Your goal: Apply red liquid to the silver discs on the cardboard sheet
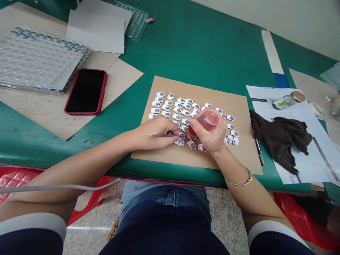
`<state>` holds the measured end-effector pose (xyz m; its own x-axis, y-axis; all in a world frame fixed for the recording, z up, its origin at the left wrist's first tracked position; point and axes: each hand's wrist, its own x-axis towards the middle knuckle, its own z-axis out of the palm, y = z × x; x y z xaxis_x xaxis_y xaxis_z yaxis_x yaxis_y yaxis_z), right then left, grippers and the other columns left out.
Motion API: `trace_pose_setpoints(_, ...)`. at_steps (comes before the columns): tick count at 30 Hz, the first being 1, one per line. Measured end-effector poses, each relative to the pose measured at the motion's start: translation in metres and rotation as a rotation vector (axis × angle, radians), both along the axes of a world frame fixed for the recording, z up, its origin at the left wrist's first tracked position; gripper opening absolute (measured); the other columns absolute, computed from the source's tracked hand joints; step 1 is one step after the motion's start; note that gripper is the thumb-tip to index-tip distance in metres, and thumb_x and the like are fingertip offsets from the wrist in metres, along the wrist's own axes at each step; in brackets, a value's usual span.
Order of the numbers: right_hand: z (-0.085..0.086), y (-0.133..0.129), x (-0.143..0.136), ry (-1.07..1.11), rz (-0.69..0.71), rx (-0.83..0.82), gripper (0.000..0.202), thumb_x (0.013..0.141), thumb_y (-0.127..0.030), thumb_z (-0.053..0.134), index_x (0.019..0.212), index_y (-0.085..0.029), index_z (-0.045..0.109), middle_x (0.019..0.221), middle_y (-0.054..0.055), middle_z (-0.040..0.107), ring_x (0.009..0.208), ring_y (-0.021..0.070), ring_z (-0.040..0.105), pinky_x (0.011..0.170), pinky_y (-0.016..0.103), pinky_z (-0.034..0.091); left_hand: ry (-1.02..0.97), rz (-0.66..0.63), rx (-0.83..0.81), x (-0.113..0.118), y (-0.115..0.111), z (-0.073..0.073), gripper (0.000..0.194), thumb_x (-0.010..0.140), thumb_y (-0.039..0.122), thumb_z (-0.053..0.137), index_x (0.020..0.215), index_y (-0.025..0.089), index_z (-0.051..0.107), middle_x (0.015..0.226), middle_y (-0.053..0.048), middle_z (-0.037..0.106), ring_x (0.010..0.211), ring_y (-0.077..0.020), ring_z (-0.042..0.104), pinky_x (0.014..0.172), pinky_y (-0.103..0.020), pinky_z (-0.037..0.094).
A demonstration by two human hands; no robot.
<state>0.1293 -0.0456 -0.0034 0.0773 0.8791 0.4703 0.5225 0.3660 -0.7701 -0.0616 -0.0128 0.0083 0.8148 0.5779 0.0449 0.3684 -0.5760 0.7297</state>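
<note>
The middle of the frame has two hands (156,134), one red bottle (208,120), one thin tool (160,135), one brown board (164,156) and more than thirty white tags (156,104), some hidden by the hands. One phone (86,92) is on the left. On the right are one jar (285,102), one dark cloth (281,134) and one pen (259,152).

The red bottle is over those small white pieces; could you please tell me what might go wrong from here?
The right hand grips the red bottle over the white pieces, so a slip might scatter them. The left hand, holding a thin metal tool, is among close-set pieces and could nudge some. The cardboard lies near the front edge of the table, so a bump might shift it.
</note>
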Motion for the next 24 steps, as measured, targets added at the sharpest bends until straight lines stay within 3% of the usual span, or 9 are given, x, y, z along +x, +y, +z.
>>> trace_pose_setpoints(24, -0.0018, -0.0030, -0.0018, -0.006, 0.055, -0.020, 0.018, 0.067, -0.031, 0.069, 0.073, -0.020, 0.056, 0.066, -0.001, 0.059, 0.061, 0.0117, 0.056, 0.060, 0.031, 0.047, 0.014, 0.047, -0.059, -0.0001, 0.0023, -0.0031, 0.014, 0.072, 0.014, 0.054, 0.077, 0.017, 0.067, 0.072, 0.002, 0.069, 0.064, -0.0093, 0.060, 0.054, -0.018, 0.039)
